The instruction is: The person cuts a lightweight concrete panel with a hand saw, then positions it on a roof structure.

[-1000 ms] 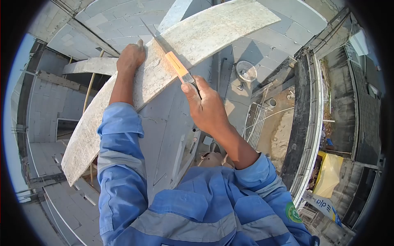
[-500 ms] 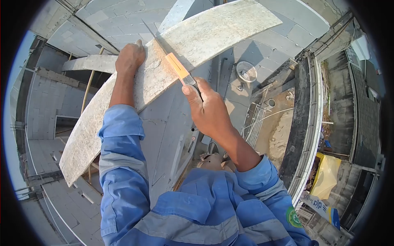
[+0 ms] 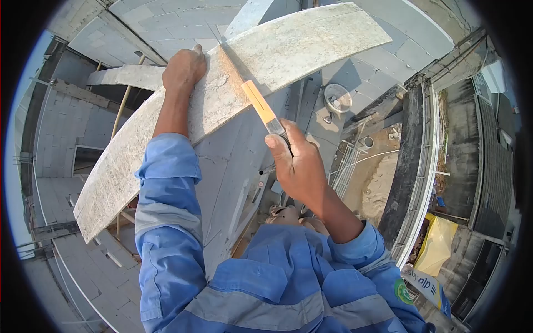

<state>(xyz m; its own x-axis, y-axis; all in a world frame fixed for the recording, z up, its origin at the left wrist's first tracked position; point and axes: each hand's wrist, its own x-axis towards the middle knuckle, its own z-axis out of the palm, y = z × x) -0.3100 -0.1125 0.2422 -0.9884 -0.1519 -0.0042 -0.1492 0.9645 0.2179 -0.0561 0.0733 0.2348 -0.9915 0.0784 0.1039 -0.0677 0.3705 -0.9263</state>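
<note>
Long pale board (image 3: 311,41) runs slantwise in front of the grey blockwork (image 3: 166,22). Left hand (image 3: 184,69) is curled over its far edge, probably to steady it. Right hand (image 3: 300,166) is wrapped round an orange knife (image 3: 261,105), blade laid across the board. A round bucket (image 3: 337,98) sits well apart, nothing blocking.

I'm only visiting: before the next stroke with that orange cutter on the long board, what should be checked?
1. Left hand gripping the board over its far edge: ok.
2. Left hand apart from the blade: ok, beside it, not touching.
3. Right hand closed around the orange cutter: ok.
4. Blade lying across the board's face: ok.
5. Board supported underneath: cannot tell, hidden by the board itself.
6. Depth of the cut so far: cannot tell.
</note>
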